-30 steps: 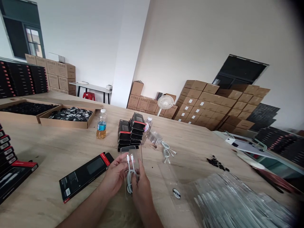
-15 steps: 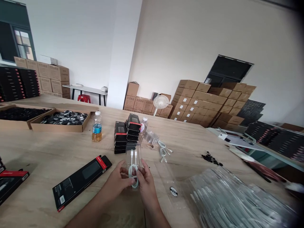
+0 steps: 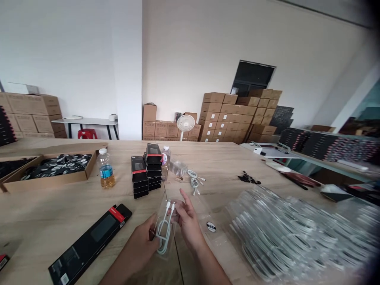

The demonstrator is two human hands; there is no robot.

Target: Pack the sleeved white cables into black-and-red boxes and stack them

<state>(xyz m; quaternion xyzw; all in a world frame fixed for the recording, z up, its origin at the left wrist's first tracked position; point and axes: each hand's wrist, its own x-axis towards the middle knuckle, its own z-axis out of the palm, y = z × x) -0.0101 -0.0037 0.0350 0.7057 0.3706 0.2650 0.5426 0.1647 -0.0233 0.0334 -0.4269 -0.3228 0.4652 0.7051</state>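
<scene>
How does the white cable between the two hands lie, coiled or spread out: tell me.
Coiled: the white cable lies in bundled loops, with both white plugs side by side above them.

The coiled cable is coloured white and is seen through a clear tray. The long box is coloured black, crossed by a bright red band and marked with a white label. The stacked boxes are likewise finished in black, and a red stripe is shown on one. The table is patterned with pale brown wood grain. The bottle is capped in white and wrapped in blue, and its liquid is tinted amber. The oval sticker is printed in black and white. The stool is coloured red.
</scene>
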